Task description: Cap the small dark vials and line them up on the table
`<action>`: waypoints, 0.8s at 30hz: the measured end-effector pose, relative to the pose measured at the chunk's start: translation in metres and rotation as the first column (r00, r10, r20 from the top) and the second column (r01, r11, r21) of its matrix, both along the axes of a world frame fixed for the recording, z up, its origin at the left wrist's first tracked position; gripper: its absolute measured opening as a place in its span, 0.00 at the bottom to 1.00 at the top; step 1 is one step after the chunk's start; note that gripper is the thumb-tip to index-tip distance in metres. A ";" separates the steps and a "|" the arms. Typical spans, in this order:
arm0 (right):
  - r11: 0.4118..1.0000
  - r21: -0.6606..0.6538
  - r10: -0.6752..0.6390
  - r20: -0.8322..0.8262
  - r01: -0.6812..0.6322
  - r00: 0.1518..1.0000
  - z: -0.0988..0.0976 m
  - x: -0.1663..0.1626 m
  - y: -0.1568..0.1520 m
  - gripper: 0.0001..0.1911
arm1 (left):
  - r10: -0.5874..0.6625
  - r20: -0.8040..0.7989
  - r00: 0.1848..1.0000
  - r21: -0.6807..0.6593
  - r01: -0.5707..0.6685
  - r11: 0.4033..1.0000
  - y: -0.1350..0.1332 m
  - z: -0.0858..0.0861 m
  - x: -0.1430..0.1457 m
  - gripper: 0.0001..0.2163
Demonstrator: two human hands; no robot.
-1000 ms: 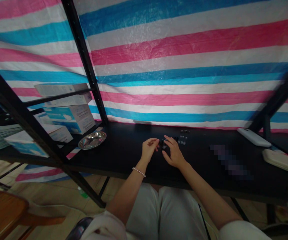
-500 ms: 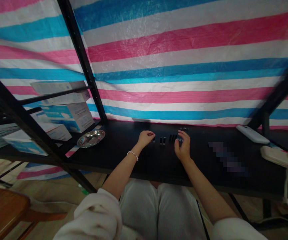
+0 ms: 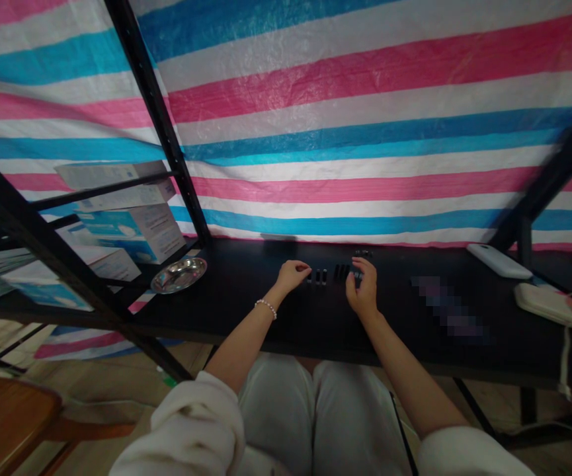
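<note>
Several small dark parts (image 3: 321, 276) stand in a short row on the black table (image 3: 246, 291). My left hand (image 3: 292, 273), with a bead bracelet on the wrist, rests just left of the row with its fingers curled in; what they hold, if anything, is hidden. My right hand (image 3: 362, 289) sits at the right end of the row, fingers bent and pinched over a few small parts (image 3: 354, 276). More tiny parts (image 3: 364, 253) lie a little farther back.
A metal dish (image 3: 179, 275) sits at the table's left end. Blue-and-white boxes (image 3: 131, 228) are stacked on the black shelf frame (image 3: 157, 125) at left. White devices (image 3: 496, 260) lie at the right. A striped tarp (image 3: 365, 119) hangs behind. A wooden stool (image 3: 8, 416) stands lower left.
Both hands have moved farther back on the table and apart: the right hand slid right to the row's end, and the left hand shifted slightly left.
</note>
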State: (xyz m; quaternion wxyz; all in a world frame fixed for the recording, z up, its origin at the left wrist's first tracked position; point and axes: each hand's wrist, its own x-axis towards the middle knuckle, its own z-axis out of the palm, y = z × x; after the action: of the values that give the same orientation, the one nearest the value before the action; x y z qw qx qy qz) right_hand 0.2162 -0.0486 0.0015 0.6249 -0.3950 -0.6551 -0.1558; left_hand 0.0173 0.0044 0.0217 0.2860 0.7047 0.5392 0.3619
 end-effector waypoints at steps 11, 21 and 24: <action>1.000 -0.004 -0.005 -0.003 0.005 1.000 0.001 0.001 -0.001 0.17 | 0.031 -0.245 0.969 0.203 0.020 0.979 -0.007 -0.004 0.005 0.10; 1.000 -0.016 -0.004 -0.037 0.003 0.999 -0.001 0.004 0.002 0.14 | -0.041 -0.331 0.943 0.046 0.059 0.997 0.001 -0.018 0.007 0.06; 1.000 -0.020 -0.012 -0.073 0.010 0.997 0.000 0.006 0.002 0.14 | -0.065 -0.293 0.954 0.029 0.077 0.997 0.006 -0.023 0.007 0.07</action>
State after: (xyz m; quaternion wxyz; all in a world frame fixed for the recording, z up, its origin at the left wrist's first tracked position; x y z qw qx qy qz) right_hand 0.2222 -0.0463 0.0013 0.6438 -0.4100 -0.6312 -0.1384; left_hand 0.0247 0.0099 -0.0014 0.2019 0.7749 0.5425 0.2540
